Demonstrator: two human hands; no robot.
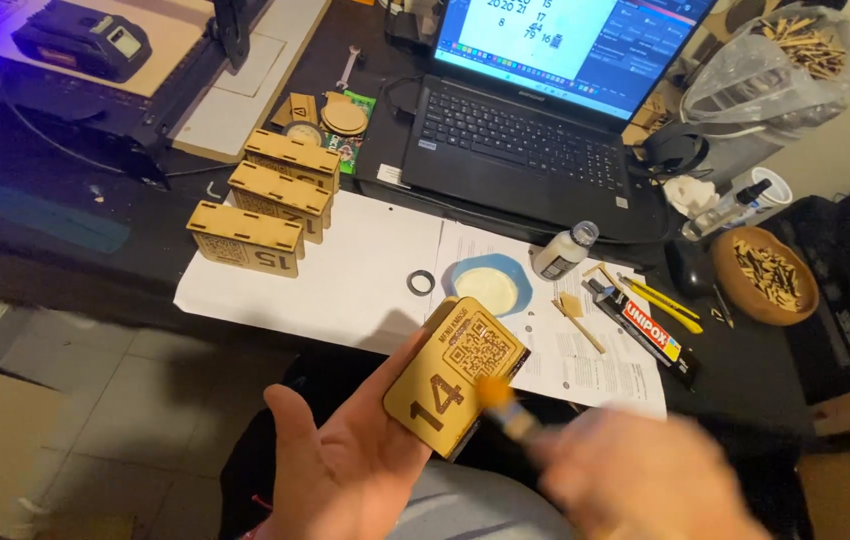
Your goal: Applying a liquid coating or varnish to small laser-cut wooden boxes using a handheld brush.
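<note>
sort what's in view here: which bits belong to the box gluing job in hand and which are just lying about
In use:
left hand
engraved wooden box
right hand
small brush
blue dish of white glue
white glue bottle

Lying about:
open black laptop
small silver wrench
black ring

Right hand (645, 480): motion-blurred, fingers indistinct, grip on the small brush (507, 410) not readable, lower part cut by the bottom edge. Left hand (345, 465): wrist cut by the bottom edge, fingers hidden behind the engraved wooden box (457, 375). Laptop (545, 100): screen top cropped by the upper edge.
</note>
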